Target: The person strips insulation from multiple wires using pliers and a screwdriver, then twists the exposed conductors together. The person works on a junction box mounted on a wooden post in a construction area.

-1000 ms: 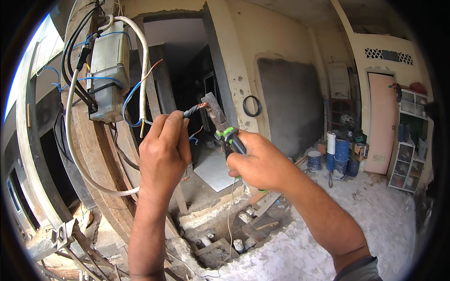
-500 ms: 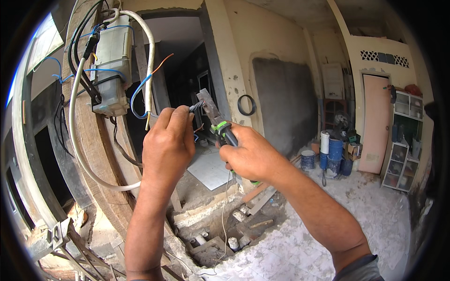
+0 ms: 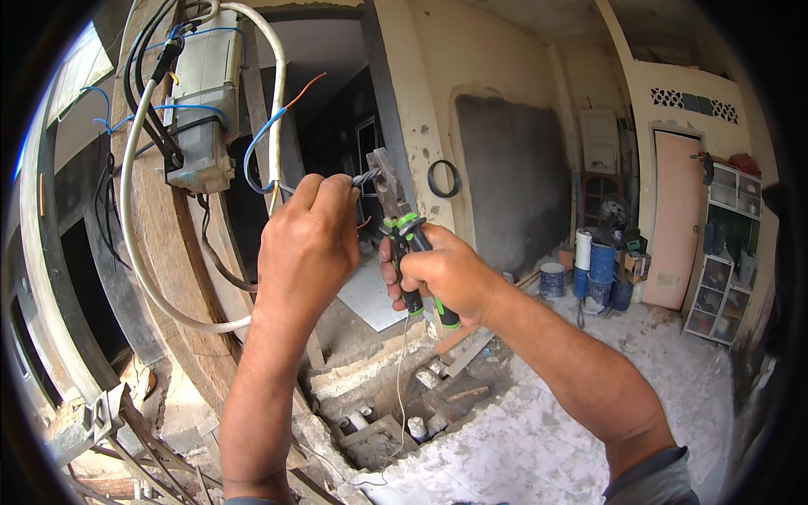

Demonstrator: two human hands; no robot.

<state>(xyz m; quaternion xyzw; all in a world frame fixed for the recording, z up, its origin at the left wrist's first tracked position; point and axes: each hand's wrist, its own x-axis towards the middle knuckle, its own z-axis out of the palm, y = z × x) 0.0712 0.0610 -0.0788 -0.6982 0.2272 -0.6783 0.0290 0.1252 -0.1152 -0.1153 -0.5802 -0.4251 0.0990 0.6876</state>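
My left hand (image 3: 308,240) is closed in a pinch around grey wires (image 3: 364,178). Their twisted end sticks out past my fingertips. Combination pliers (image 3: 389,187) with black and green handles are in my right hand (image 3: 454,273), their jaws at the tip of that twist. Whether the jaws bite on it I cannot tell. Just left of my left hand, a blue wire (image 3: 255,153) with a bare copper end curves up from the stripped end of a thick white cable (image 3: 276,109).
A clear-covered meter box (image 3: 202,139) with black cables hangs on a wooden post (image 3: 156,219) at the left. Below lies a dug pit with pipe stubs (image 3: 418,427). Blue buckets (image 3: 601,265) and a glass-fronted cabinet (image 3: 715,261) stand at the right.
The pliers have turned more upright and their handles have spread apart, with my right fingers loosening. Both hands have shifted slightly to the right.
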